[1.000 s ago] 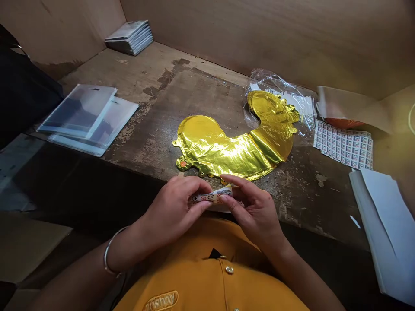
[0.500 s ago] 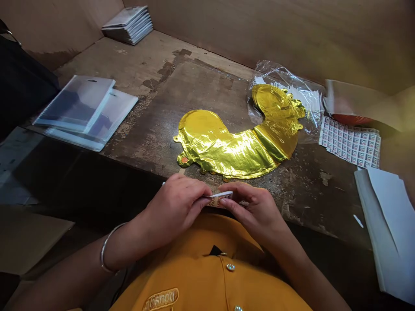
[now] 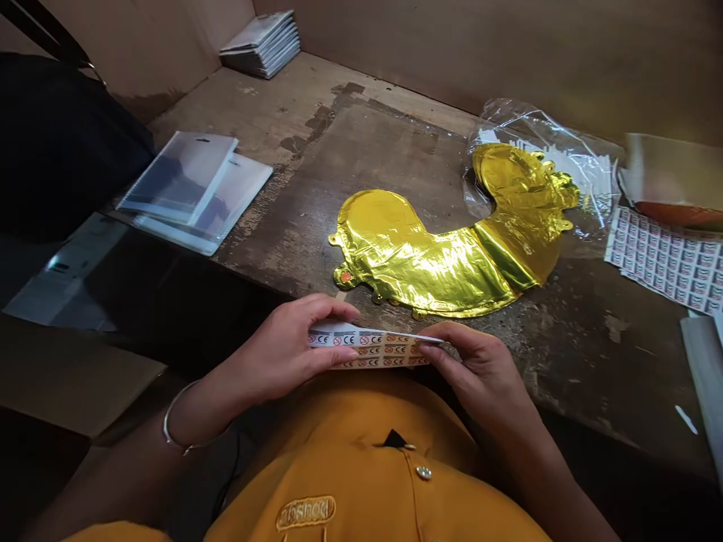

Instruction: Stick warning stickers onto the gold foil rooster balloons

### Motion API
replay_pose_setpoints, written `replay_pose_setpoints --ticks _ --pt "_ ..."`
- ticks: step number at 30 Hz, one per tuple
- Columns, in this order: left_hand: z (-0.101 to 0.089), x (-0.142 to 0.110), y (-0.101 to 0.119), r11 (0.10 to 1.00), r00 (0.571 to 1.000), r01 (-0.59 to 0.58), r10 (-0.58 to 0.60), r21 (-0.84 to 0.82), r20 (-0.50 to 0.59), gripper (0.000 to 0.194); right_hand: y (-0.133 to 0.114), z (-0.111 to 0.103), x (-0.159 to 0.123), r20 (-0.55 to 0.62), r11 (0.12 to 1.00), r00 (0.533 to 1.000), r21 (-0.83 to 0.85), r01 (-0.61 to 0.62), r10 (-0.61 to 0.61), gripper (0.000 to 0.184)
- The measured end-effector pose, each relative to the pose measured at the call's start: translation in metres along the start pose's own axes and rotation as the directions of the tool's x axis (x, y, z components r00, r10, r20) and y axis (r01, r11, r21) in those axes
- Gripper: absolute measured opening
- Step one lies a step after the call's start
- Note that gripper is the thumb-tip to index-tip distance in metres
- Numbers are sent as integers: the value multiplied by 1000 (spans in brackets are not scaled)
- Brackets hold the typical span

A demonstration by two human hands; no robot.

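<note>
Left hand [image 3: 282, 342]: thumb below, fingers above, grasping the left part of a white paper sheet of CE-marked stickers [image 3: 373, 351], held at the near edge of the brown wooden tabletop [image 3: 389, 158]. Beyond: shiny gold crescent of foil [image 3: 418, 260]. Right hand [image 3: 474, 354]: pinching the sheet's right end.

Risk: uneven pull may crease or tear the paper; a slack pinch may drop it.

Hidden: sheet's underside, some fingertips. Fine print illegible. Far right, white label sheet [image 3: 666, 256] cut off by frame.

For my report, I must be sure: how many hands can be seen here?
2. The left hand holds the sticker sheet at one end; the right hand pinches the other. No others show.
</note>
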State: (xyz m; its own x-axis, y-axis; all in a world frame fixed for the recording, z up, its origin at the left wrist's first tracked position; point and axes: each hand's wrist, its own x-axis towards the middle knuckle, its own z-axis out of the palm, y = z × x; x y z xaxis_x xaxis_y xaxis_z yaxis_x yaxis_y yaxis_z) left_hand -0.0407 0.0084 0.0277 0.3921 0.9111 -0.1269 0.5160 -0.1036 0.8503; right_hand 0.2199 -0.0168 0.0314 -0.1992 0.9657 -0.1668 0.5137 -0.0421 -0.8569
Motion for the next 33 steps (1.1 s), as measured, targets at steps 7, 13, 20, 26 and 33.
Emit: replay_pose_setpoints --ticks 7,13,20,26,33 --pt "0 -12 -28 917 929 237 -311 -320 -203 52 4 1 -2 -52 998 998 29 47 -45 11" --pt "24 -17 -34 663 942 288 -327 -691 80 41 3 5 -3 -56 997 995 -14 78 -78 11" --pt "19 -10 -21 978 783 -189 206 90 -587 48 3 4 -1 -32 997 996 -12 79 -80 10" --pt "8 4 0 872 918 -353 393 340 -54 11 1 3 0 34 992 993 -45 118 -116 12" --pt "6 2 -10 995 993 -100 100 12 -60 12 0 2 2 -14 1000 1000 -26 -4 4 15"
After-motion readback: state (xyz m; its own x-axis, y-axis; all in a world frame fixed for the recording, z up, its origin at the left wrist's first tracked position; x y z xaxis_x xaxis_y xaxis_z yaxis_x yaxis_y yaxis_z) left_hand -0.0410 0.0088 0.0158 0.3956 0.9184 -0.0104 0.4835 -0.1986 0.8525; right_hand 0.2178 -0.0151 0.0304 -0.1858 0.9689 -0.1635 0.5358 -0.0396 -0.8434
